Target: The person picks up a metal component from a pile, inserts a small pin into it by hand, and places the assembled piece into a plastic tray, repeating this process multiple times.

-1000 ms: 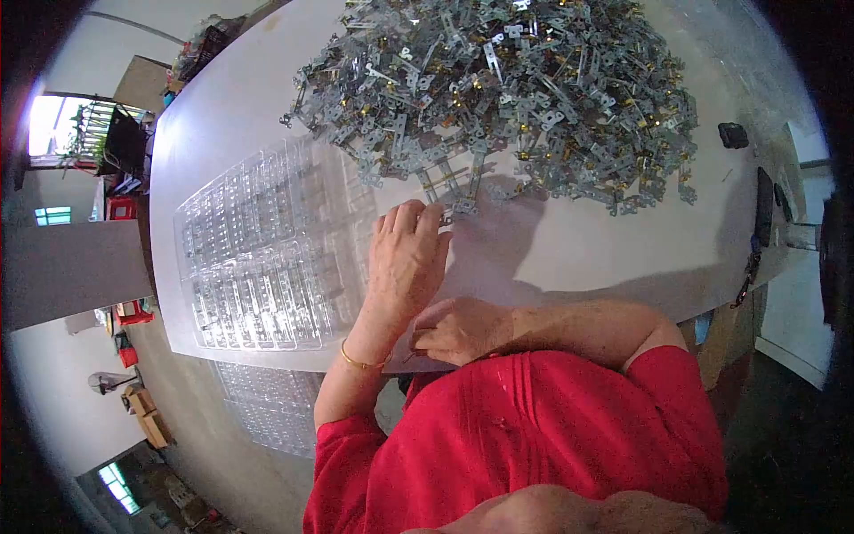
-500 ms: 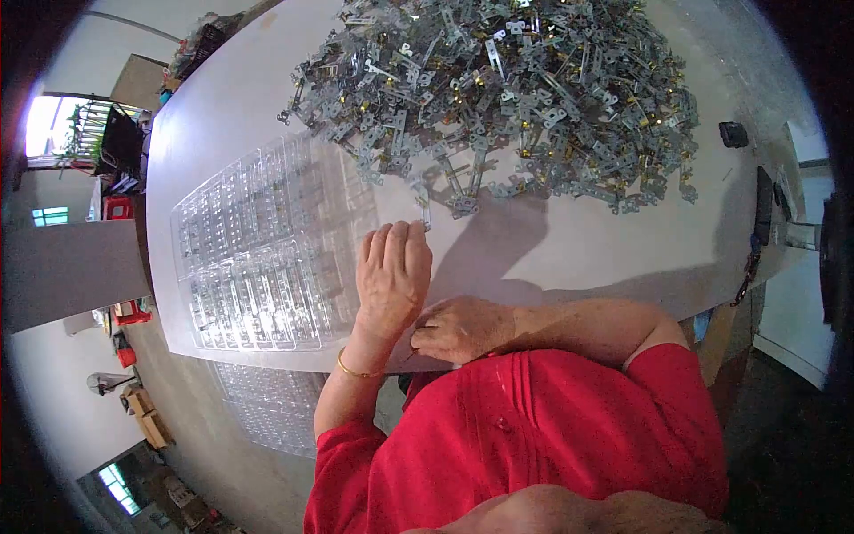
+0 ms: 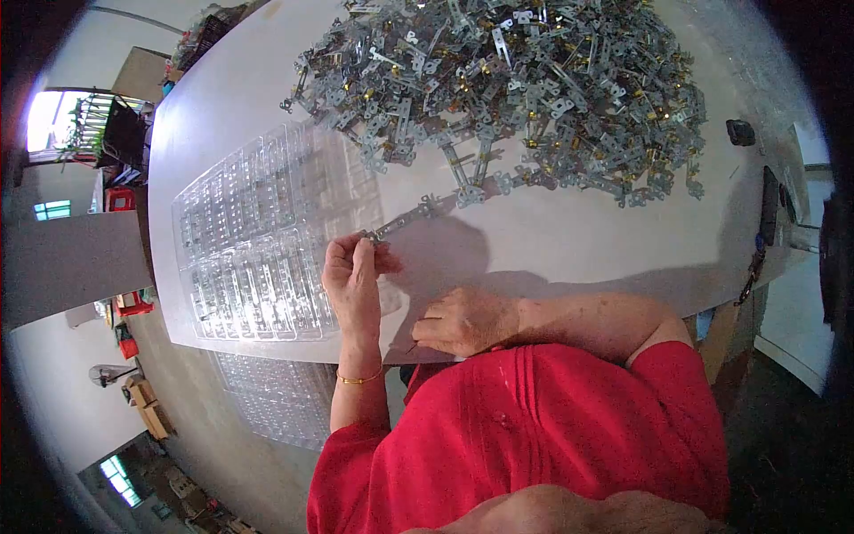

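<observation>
My left hand [image 3: 353, 276], with a gold bracelet at the wrist, pinches the near end of a thin metal bracket [image 3: 400, 221]. The bracket slants up and right over the table. Just left of this hand lies a clear plastic tray [image 3: 258, 303] with rows of slots holding metal pieces. My right hand [image 3: 471, 322] lies near the table's front edge, its fingers loosely bent and slightly apart, with nothing visible in them. Beyond both hands a large pile of metal brackets [image 3: 534, 98] with brass-coloured bits covers the far part of the table.
The white table [image 3: 569, 240] has a small black object [image 3: 740, 133] at its right side. More clear trays [image 3: 276, 400] sit below the left front edge. A fan [image 3: 107, 375] and cardboard boxes [image 3: 147, 408] stand on the floor at the left.
My left hand has moved left and slightly down from near the pile, turning, and a metal bracket now shows in its fingers. My right hand has barely moved.
</observation>
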The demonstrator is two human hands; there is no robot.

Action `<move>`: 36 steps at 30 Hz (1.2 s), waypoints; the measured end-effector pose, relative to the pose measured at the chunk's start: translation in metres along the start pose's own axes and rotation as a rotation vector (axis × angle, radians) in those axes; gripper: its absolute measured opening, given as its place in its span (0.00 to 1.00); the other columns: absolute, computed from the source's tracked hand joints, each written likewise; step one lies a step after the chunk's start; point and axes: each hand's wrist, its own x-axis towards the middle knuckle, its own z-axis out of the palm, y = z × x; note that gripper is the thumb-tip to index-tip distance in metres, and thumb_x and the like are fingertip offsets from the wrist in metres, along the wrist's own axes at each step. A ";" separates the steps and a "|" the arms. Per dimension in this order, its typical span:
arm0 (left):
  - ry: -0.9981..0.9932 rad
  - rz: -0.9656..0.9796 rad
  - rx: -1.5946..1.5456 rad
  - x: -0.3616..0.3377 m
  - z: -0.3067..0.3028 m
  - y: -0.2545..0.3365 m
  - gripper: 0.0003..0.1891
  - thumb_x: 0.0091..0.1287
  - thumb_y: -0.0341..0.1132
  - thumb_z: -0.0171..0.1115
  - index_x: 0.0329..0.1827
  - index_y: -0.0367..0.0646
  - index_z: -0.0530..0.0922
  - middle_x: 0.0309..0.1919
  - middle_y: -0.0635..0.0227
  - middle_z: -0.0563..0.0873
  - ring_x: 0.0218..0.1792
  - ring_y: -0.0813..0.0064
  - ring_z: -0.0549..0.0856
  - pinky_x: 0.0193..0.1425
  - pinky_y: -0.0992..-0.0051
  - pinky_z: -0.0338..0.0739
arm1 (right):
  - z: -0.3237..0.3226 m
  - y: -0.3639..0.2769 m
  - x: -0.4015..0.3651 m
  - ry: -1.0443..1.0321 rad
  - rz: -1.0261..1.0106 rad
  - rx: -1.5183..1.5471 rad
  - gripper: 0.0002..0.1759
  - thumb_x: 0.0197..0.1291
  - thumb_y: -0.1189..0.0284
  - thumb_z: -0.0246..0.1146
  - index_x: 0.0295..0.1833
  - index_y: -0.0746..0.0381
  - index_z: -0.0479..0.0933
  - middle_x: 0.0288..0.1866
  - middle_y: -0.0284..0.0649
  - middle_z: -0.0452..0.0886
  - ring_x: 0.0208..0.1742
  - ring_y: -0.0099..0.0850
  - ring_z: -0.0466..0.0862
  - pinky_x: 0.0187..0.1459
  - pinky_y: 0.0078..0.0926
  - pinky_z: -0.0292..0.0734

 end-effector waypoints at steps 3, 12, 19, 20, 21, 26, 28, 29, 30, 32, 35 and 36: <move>-0.039 -0.064 -0.067 0.002 -0.004 -0.002 0.08 0.79 0.29 0.56 0.52 0.32 0.73 0.31 0.60 0.87 0.27 0.73 0.87 0.31 0.72 0.86 | -0.003 0.000 0.002 0.055 -0.068 0.012 0.10 0.69 0.66 0.62 0.40 0.62 0.75 0.34 0.45 0.81 0.39 0.48 0.85 0.43 0.45 0.81; 0.019 0.058 0.756 0.001 -0.008 0.002 0.11 0.76 0.30 0.58 0.55 0.35 0.76 0.28 0.57 0.87 0.22 0.69 0.86 0.27 0.68 0.81 | -0.010 -0.003 0.002 0.062 0.048 0.159 0.09 0.69 0.66 0.64 0.45 0.61 0.79 0.37 0.45 0.84 0.42 0.48 0.86 0.44 0.46 0.81; -0.058 0.691 1.069 0.007 0.026 0.021 0.15 0.72 0.37 0.65 0.55 0.37 0.79 0.48 0.51 0.85 0.49 0.48 0.83 0.54 0.57 0.78 | -0.027 -0.013 0.002 0.129 0.167 0.441 0.07 0.70 0.70 0.65 0.49 0.60 0.80 0.40 0.44 0.87 0.40 0.41 0.88 0.43 0.39 0.82; -0.094 0.713 1.070 0.009 0.031 0.021 0.16 0.71 0.38 0.66 0.55 0.37 0.79 0.50 0.51 0.84 0.51 0.48 0.82 0.56 0.57 0.77 | -0.035 -0.017 0.001 0.132 0.246 0.508 0.07 0.71 0.70 0.64 0.49 0.60 0.80 0.40 0.42 0.87 0.39 0.37 0.87 0.42 0.36 0.82; -0.130 0.736 1.069 0.011 0.035 0.020 0.16 0.71 0.38 0.66 0.55 0.37 0.79 0.51 0.51 0.83 0.54 0.49 0.81 0.58 0.56 0.75 | -0.040 -0.019 -0.001 0.135 0.325 0.573 0.06 0.72 0.70 0.64 0.50 0.60 0.81 0.39 0.41 0.87 0.37 0.32 0.87 0.41 0.33 0.82; -0.237 0.748 1.153 0.022 0.037 0.007 0.11 0.73 0.36 0.62 0.52 0.40 0.78 0.47 0.55 0.83 0.48 0.50 0.80 0.55 0.55 0.74 | -0.061 -0.016 -0.003 0.480 0.383 0.598 0.07 0.77 0.73 0.58 0.53 0.64 0.77 0.33 0.31 0.81 0.34 0.19 0.80 0.37 0.22 0.77; -0.171 0.748 1.111 0.023 0.039 0.005 0.10 0.75 0.36 0.60 0.51 0.40 0.78 0.43 0.56 0.84 0.43 0.54 0.82 0.50 0.59 0.76 | -0.066 -0.011 -0.001 0.644 0.380 0.591 0.06 0.77 0.72 0.59 0.51 0.63 0.78 0.32 0.31 0.81 0.32 0.18 0.82 0.33 0.20 0.78; -0.137 0.749 1.089 0.023 0.040 0.005 0.09 0.77 0.36 0.59 0.51 0.40 0.78 0.40 0.57 0.84 0.41 0.56 0.83 0.48 0.60 0.77 | -0.070 -0.009 -0.002 0.683 0.394 0.538 0.06 0.77 0.72 0.59 0.51 0.63 0.78 0.32 0.31 0.82 0.31 0.18 0.82 0.33 0.20 0.78; -0.175 0.616 0.902 0.019 0.043 0.008 0.10 0.78 0.38 0.58 0.51 0.39 0.78 0.37 0.59 0.84 0.37 0.60 0.83 0.44 0.64 0.77 | -0.075 -0.009 -0.003 0.721 0.408 0.485 0.07 0.77 0.72 0.59 0.51 0.63 0.78 0.32 0.31 0.82 0.31 0.18 0.82 0.33 0.20 0.78; -0.239 0.347 0.528 0.009 0.050 0.023 0.12 0.81 0.40 0.57 0.50 0.38 0.78 0.30 0.63 0.83 0.29 0.69 0.82 0.35 0.70 0.76 | -0.085 -0.010 -0.003 0.792 0.441 0.371 0.07 0.77 0.72 0.60 0.51 0.64 0.78 0.32 0.32 0.82 0.30 0.18 0.82 0.32 0.20 0.77; -0.421 -0.008 0.141 0.006 0.056 0.037 0.17 0.83 0.45 0.54 0.50 0.37 0.78 0.25 0.71 0.81 0.24 0.81 0.78 0.27 0.78 0.71 | -0.096 -0.010 -0.004 0.804 0.430 0.242 0.06 0.77 0.72 0.60 0.50 0.64 0.78 0.31 0.33 0.82 0.29 0.18 0.82 0.30 0.20 0.76; -0.440 -0.032 0.054 0.006 0.059 0.034 0.18 0.83 0.46 0.54 0.49 0.38 0.80 0.26 0.75 0.79 0.24 0.85 0.76 0.26 0.81 0.68 | -0.095 -0.012 -0.003 0.807 0.455 0.207 0.05 0.76 0.74 0.61 0.51 0.63 0.78 0.29 0.33 0.81 0.28 0.18 0.81 0.29 0.21 0.75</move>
